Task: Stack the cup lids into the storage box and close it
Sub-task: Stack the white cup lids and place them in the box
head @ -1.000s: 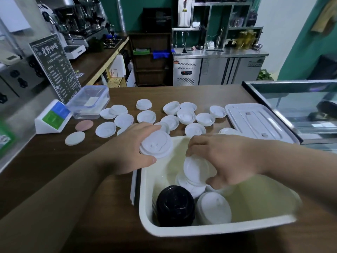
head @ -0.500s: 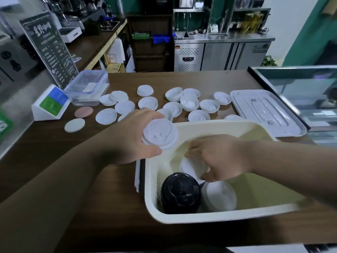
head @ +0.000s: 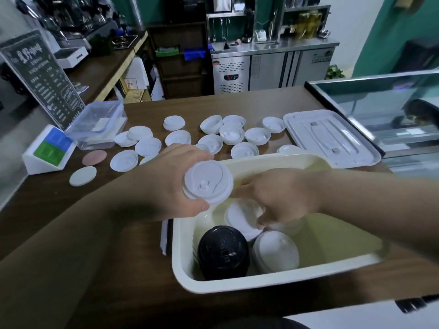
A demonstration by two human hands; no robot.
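1. The left hand (head: 175, 184) is held over the left rim of the storage box (head: 261, 284). A small stack of white lids (head: 208, 182) is gripped in it, with the thumb under the near edge and the fingers curled round the far edge. The top of the stack is turned toward the camera.
2. The right hand (head: 282, 198) is lowered inside the box. Its fingers are curled down onto the edge of a white lid (head: 240, 217), which lies tilted in the left half of the box.
3. The box stands open on the wooden counter (head: 59, 210), close to the near edge. A pile of black lids (head: 223, 252) is seen in its near-left corner. A second white pile (head: 275, 252) is set just beside it, touching it.
4. The box cover (head: 330, 138) is laid flat on the counter behind and to the right of the box, beside a glass case (head: 384, 108).
5. Many loose lids (head: 178, 138) are scattered on the counter beyond the box. Some are overlapped and some are turned hollow side up.
6. Farther left, a clear plastic tub (head: 97, 124) is placed in front of a menu board (head: 40, 77). A small card stand (head: 50, 150) and two round coasters (head: 94, 157) are found near it.
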